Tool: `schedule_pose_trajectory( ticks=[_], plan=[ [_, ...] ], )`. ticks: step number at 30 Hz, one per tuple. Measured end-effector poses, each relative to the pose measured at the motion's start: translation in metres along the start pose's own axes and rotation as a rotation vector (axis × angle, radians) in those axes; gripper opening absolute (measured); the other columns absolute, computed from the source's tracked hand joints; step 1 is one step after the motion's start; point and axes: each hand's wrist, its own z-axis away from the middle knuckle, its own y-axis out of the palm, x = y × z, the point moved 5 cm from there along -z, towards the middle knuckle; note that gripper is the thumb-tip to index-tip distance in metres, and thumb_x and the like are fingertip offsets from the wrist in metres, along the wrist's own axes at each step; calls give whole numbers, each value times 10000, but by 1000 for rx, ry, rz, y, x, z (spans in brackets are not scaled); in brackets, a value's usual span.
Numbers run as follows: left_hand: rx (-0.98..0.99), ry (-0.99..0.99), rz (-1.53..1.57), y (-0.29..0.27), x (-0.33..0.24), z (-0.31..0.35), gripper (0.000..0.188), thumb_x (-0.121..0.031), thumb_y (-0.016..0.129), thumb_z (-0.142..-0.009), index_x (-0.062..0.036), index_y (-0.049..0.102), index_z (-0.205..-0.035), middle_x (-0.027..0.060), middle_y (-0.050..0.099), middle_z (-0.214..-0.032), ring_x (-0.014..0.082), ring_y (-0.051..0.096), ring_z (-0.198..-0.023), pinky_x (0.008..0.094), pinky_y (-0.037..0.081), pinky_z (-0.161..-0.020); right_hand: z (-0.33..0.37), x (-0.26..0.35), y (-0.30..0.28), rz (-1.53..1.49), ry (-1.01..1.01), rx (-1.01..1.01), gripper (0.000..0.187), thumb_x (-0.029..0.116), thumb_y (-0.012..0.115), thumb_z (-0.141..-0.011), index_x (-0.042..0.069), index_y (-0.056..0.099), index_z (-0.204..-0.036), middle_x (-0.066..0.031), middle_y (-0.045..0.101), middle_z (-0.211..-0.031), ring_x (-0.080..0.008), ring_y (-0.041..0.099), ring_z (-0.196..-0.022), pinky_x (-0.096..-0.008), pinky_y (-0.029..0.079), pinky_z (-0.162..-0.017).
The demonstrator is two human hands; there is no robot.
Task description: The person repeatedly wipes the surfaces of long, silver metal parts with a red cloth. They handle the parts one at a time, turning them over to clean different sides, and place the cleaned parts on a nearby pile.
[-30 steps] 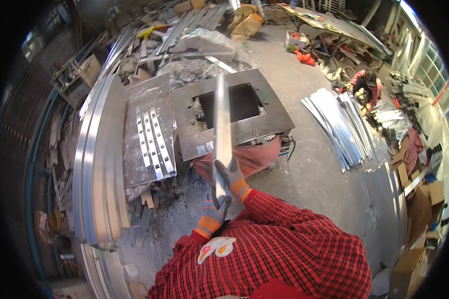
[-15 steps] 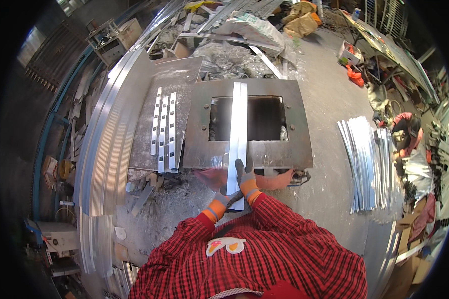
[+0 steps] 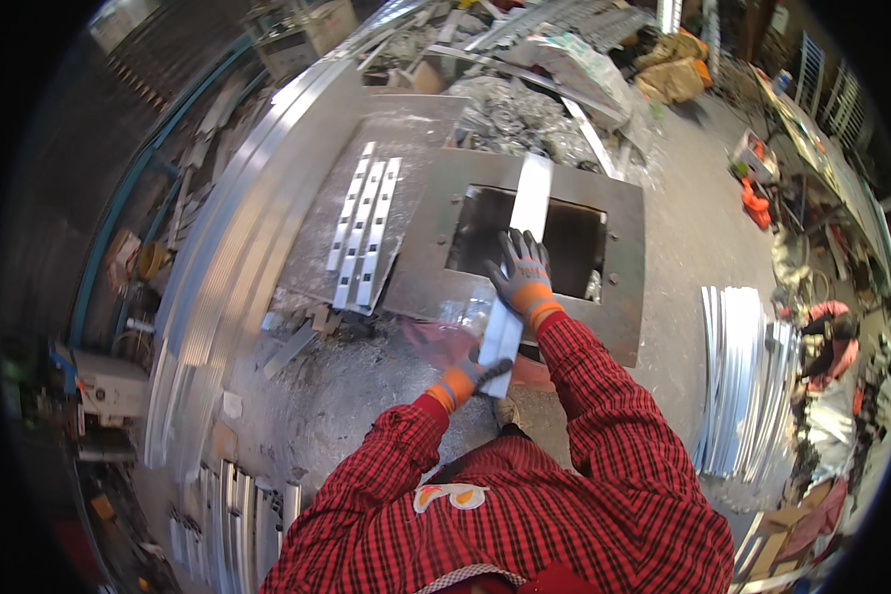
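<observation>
A long silvery metal strip (image 3: 500,342) lies tilted across the steel plate frame (image 3: 421,290) and its rectangular opening. Near the strip's close end, my left hand (image 3: 477,374), in a grey and orange glove, is closed around its edge. Farther up, my right hand (image 3: 521,269) rests palm down on the strip, fingers stretched forward and thumb out to the left. It covers the strip's middle, and the far part (image 3: 533,193) shows beyond the fingertips. Whether this is one strip or two stacked, I cannot tell.
Left of the frame, several punched metal strips (image 3: 366,233) lie on a flat sheet (image 3: 312,213). Long metal profiles (image 3: 238,233) are stacked farther left. Another bundle (image 3: 738,376) lies on the floor at right, near a crouching person (image 3: 832,346). Scrap and plastic (image 3: 515,114) pile up behind.
My right hand has moved forward along the strip, away from my left hand. The strip has turned from nearly straight to slanting right at its far end. The view has shifted.
</observation>
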Motion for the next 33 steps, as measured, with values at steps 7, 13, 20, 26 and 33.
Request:
schedule_pose_trajectory(
  ticks=[7, 13, 20, 26, 33],
  plan=[
    [110, -113, 50, 5, 86, 105, 997, -559, 846, -678, 64, 446, -1347, 191, 626, -1204, 264, 605, -1099, 360, 486, -948, 128, 52, 51, 86, -4, 23, 697, 410, 451, -946, 55, 307, -1529, -186, 247, -1599, -396, 187, -1484, -530, 107, -1210],
    [91, -92, 166, 30, 205, 159, 947, -501, 870, -684, 42, 452, -1338, 157, 637, -1187, 214, 607, -1077, 344, 488, -936, 215, 96, 84, 54, -14, 132, 689, 420, 466, -936, 62, 345, -1512, -219, 239, -1592, -416, 173, -1481, -548, 110, -1199],
    [69, -40, 101, 26, 162, 102, 969, -563, 859, -664, 34, 483, -1329, 171, 634, -1213, 242, 609, -1091, 360, 486, -943, 155, 65, 56, 31, -52, 43, 648, 377, 491, -936, 60, 383, -1491, -215, 275, -1576, -412, 201, -1471, -551, 120, -1197],
    [2, 48, 170, 4, -3, -17, 980, -592, 828, -685, 44, 486, -1347, 208, 552, -1335, 276, 572, -1175, 369, 486, -953, -5, -22, 33, 109, -41, -167, 603, 415, 509, -952, 75, 448, -1447, -178, 445, -1482, -379, 358, -1399, -513, 197, -1182],
    [32, 129, -17, 11, -31, -90, 908, -559, 786, -760, 14, 458, -1383, 111, 625, -1198, 228, 622, -1017, 383, 524, -847, -61, -48, 21, 304, 133, -67, 608, 499, 549, -902, 141, 523, -1393, -117, 516, -1398, -353, 455, -1292, -513, 355, -1041]
  ],
)
